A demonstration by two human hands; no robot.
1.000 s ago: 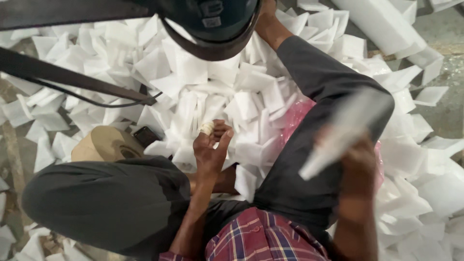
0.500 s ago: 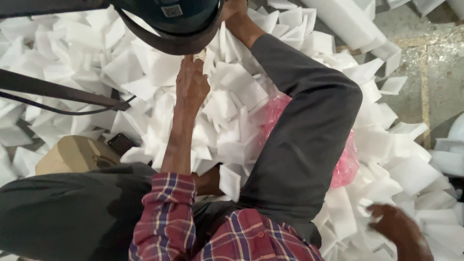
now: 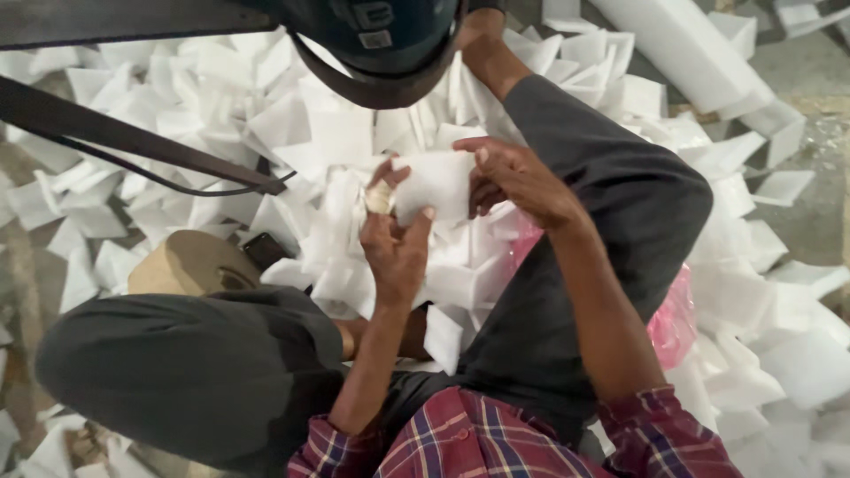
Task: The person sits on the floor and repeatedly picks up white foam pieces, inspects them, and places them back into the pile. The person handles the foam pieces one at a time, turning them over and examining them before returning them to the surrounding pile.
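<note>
Sitting low among a litter of white foam offcuts (image 3: pixel 221 106) that covers the floor from the upper left of the frame to the right edge, the person now has both hands together on one piece, where a second ago they were far apart. At the left of the frame a tan roll of tape (image 3: pixel 190 264) lies beside the bent knee in dark trousers, with a small dark object just beyond it, and a dark strap slants across the upper left. In the centre, the left hand (image 3: pixel 396 252) has come back from its stretch toward the top of the frame and is now closed on the lower edge of a white foam sheet (image 3: pixel 436 184), thumb on its face; a small pale scrap is pinched at that hand's fingertips against the sheet's left side, though what it is I cannot tell. Just right of centre, the right hand (image 3: pixel 518 177), which was down at the lower right half a second ago, now clamps the sheet's upper right edge, fingers curled behind it. The sheet is held off the pile, over the lap, roughly flat to the camera. Further right, a pink plastic bag (image 3: pixel 673 310) shows behind the raised right knee, and a long white foam block (image 3: pixel 682 49) lies in the upper right.
</note>
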